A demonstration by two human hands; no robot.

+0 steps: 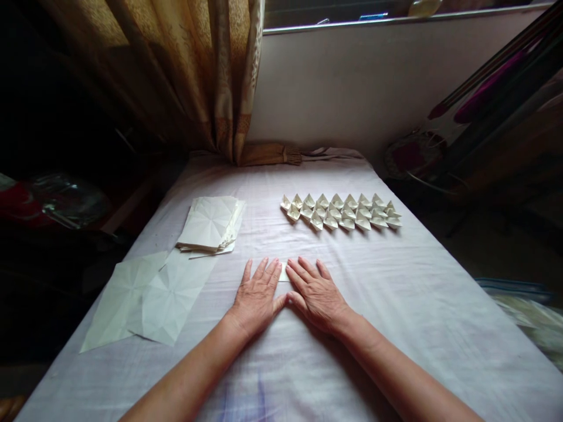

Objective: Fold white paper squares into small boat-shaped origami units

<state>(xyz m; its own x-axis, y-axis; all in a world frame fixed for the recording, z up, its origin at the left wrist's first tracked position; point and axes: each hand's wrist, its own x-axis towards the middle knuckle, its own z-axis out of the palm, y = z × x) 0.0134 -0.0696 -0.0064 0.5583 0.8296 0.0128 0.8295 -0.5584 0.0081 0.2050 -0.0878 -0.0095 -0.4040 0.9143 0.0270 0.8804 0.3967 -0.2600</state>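
My left hand (257, 295) and my right hand (315, 293) lie flat, palms down and fingers stretched out, side by side on the white cloth (396, 293). Between and under them is a small folded piece of white paper (284, 272), mostly hidden, with only a sliver showing between the fingers. Both hands press on it. Beyond my hands, several small folded paper pieces (341, 211) stand in neat rows. A stack of creased square paper sheets (212, 224) sits to the left.
Two creased sheets (147, 296) lie flat near the cloth's left edge. A curtain (211, 76) hangs at the far end against the wall. Dark clutter lies left of the surface, and poles and a basket (413, 155) stand on the right.
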